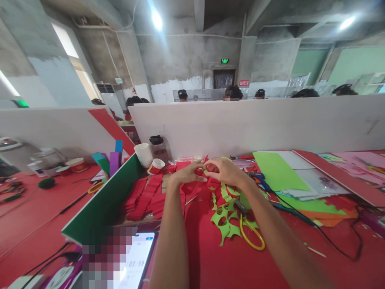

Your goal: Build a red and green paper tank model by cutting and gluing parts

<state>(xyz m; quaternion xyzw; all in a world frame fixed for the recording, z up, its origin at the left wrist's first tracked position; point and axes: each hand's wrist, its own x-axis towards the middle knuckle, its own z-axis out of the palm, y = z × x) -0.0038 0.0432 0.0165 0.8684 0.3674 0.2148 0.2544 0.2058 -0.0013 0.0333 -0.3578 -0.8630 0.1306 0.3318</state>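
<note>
Paper (205, 194), red | 6 o'clock from left hand (190, 173) and right hand (225, 171) together, roughly equally near | both grips curled, holding: can't tell | yellow-handled scissors (241, 224): right's 5 o'clock

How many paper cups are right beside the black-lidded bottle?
2: a white cup just left of the bottle, and a red-and-white cup in front of it. More could be nested inside the white one or hidden behind.

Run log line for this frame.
left hand: curled | right hand: curled, facing left | grasp: unclear | yellow-handled scissors: among green scraps, red table
</note>
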